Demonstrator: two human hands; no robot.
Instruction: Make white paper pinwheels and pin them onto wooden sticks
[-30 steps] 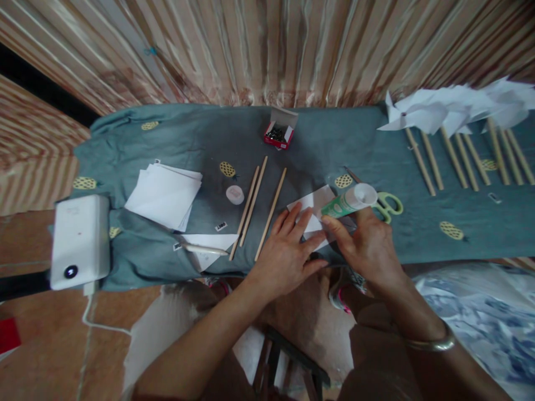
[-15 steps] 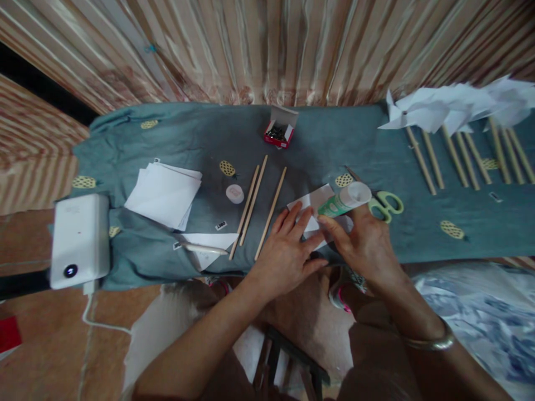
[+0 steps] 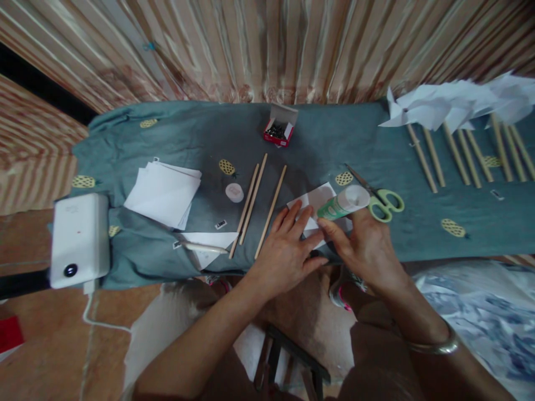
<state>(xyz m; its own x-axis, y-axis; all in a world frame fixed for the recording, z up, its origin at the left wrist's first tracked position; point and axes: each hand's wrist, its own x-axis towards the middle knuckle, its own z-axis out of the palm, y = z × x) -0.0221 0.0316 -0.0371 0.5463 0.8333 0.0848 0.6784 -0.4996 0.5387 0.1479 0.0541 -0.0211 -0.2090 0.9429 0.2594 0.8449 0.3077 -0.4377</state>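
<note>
A cut white paper [image 3: 321, 195] lies near the front edge of the cloth-covered table. My left hand [image 3: 290, 242] rests flat on its left part, fingers spread. Tilted over the same paper is a green and white glue stick [image 3: 340, 203], gripped by my right hand [image 3: 363, 239]. Its lower end meets the paper close to my left fingertips; the exact contact is hidden. Just beyond my right hand lie scissors [image 3: 387, 205] with light green handles. Wooden sticks [image 3: 271, 213] lie left of the paper.
White paper pinwheels [image 3: 451, 103] on sticks lie at the far right. A small red box [image 3: 279, 133] of metal pins stands open at the back. Leftward are a paper stack [image 3: 165, 195], a pen [image 3: 204, 248] on a paper piece and a white device [image 3: 79, 239] with a cable.
The glue stick and my right hand have shifted very slightly over the paper. My left hand stays in place on the sheet.
</note>
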